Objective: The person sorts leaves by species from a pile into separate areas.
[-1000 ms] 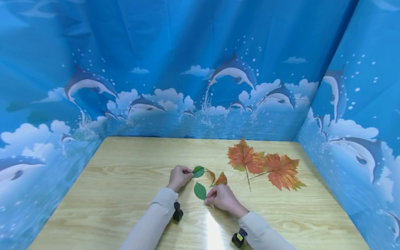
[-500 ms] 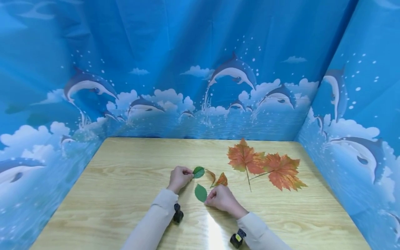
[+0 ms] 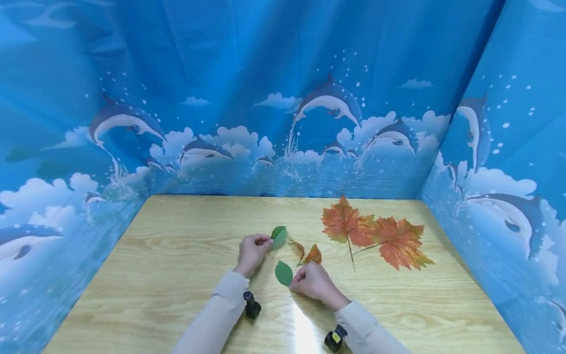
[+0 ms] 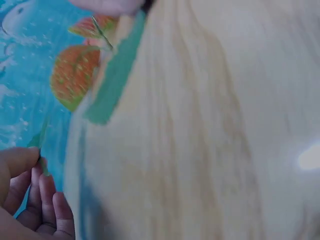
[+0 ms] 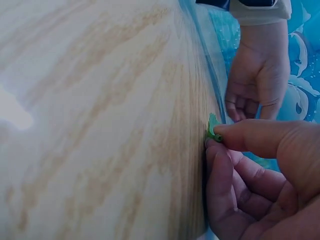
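My left hand (image 3: 253,253) pinches a green leaf (image 3: 279,237) with a toothed edge between thumb and fingertips. In the left wrist view that leaf (image 4: 42,135) shows nearly edge-on above the thumb. Nearer the front, my right hand (image 3: 315,281) pinches a second green leaf (image 3: 283,273) at its end; this leaf points away to the left. The right wrist view shows the thumb and index finger closed on the green leaf's end (image 5: 214,129). Just behind the right hand lies a small orange-brown curled leaf (image 3: 313,254), its lower part hidden by that hand.
Large orange maple leaves (image 3: 344,221) with thin stems lie at the back right of the wooden table (image 3: 185,231), and another maple leaf (image 3: 401,243) fans out beside them. A blue dolphin-print curtain (image 3: 247,98) stands behind the table and along its sides.
My left hand has tilted its leaf more upright and shifted slightly left and away from me. The right hand's leaf moved slightly toward me early on, then stayed. The orange leaves have not moved.
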`<state>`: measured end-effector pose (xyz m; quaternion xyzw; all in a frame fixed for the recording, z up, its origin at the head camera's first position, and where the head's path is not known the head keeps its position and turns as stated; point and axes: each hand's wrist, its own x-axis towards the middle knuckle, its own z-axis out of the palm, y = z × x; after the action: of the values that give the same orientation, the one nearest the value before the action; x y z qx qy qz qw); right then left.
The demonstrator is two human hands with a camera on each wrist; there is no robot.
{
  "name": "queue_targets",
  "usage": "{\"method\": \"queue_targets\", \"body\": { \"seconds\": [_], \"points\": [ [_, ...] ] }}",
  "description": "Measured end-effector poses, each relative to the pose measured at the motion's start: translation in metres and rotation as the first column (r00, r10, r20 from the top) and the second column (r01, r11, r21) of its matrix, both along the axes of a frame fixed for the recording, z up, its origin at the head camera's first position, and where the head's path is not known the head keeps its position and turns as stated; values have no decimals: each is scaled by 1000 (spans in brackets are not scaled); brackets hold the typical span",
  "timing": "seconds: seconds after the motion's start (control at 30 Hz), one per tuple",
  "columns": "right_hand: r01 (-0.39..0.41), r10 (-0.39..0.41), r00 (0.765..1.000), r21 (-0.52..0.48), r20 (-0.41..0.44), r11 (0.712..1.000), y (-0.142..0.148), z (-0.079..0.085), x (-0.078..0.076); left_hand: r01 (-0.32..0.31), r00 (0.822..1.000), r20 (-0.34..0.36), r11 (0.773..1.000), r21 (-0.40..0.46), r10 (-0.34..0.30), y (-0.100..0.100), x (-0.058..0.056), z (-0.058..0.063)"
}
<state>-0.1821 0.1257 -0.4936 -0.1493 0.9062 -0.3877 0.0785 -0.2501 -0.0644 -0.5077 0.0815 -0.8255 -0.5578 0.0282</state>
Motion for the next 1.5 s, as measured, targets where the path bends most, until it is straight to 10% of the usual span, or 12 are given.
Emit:
{"method": "queue_targets", "body": {
  "seconds": [0.73,1.5],
  "points": [
    [0,0,1000,14,17,1000,0,-4,-2,15,971,-234,957,291,56,8,19,94],
    [11,-11,998,-15,56,1000,1,-5,-4,-146,978,-124,973,176,169,-90,28,81]
  ]
}}
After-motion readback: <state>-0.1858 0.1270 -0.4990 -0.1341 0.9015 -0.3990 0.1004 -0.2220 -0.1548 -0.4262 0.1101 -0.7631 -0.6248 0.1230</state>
